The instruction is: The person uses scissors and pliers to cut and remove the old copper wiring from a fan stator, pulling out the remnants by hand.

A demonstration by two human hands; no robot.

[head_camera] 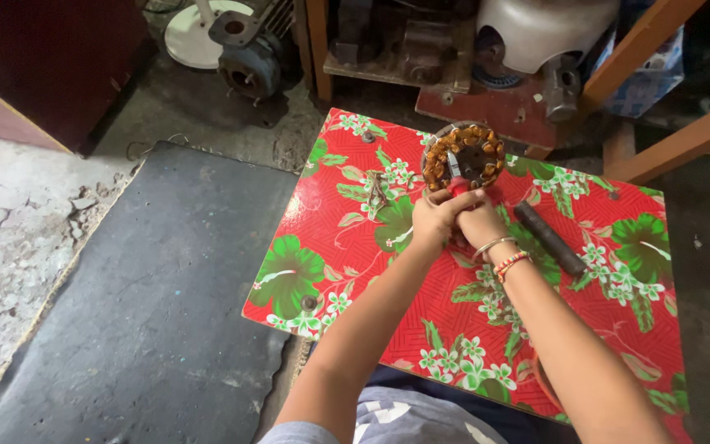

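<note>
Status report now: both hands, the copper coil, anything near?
Left hand and right hand shut on red-handled pliers. Tips at coil stator. Dark bar lies beside.

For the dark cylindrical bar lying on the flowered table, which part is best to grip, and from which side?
Grip the dark bar near its middle, coming from above with fingers across its width. It lies flat and diagonal on the flowered table, free on both long sides, just beside the right hand. Both hands are closed on the red-handled tool at the copper-wound stator.
</note>
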